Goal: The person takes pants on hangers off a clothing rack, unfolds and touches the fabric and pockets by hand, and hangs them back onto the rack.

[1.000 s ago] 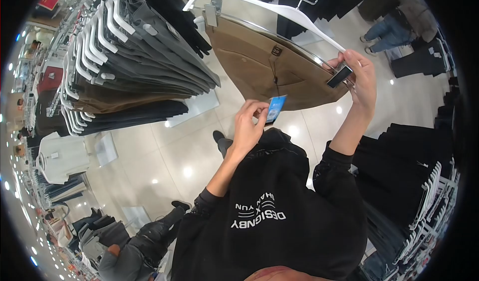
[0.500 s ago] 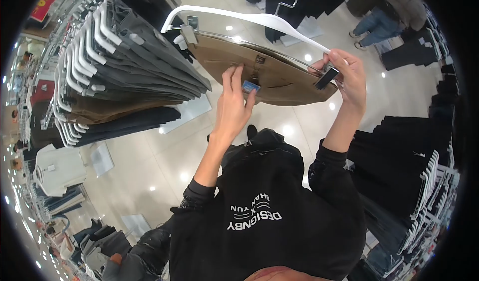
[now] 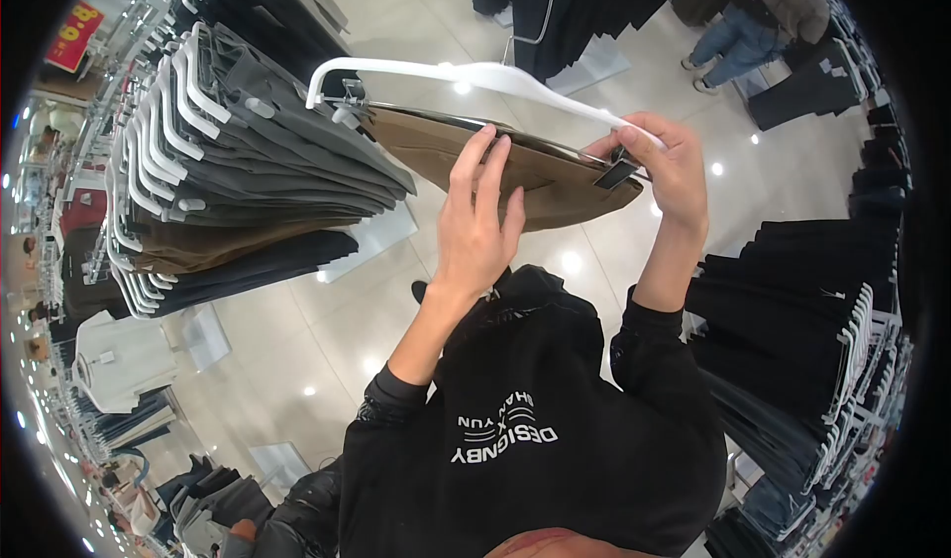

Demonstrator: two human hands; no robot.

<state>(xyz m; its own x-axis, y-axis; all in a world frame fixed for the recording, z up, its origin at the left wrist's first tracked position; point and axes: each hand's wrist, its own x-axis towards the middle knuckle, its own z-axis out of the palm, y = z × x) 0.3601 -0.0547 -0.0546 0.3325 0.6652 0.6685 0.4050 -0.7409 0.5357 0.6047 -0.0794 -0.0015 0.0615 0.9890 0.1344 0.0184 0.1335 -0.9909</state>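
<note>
Brown trousers (image 3: 560, 197) hang by clips from a white hanger (image 3: 475, 75) with a metal bar, held up in front of me. My right hand (image 3: 669, 167) grips the hanger's right end beside the dark clip, fingers closed. Over the front of the trousers lies my left hand (image 3: 477, 226), its fingers stretched out and slightly apart, tips near the waistband. It hides part of the cloth, and whether the fingertips press on it I cannot tell. The left clip (image 3: 347, 102) of the hanger shows beyond the waistband.
At left, a rack carries grey trousers (image 3: 287, 132) on several white hangers. Black trousers (image 3: 792, 301) hang at right, with more dark garments (image 3: 584, 8) ahead. A person (image 3: 758, 33) stands at the upper right. A white top (image 3: 121, 360) hangs lower left.
The hanger and trousers have shifted slightly left and down and tilted away. My left hand has moved off the blue tag to the waistband; the tag is now out of sight.
</note>
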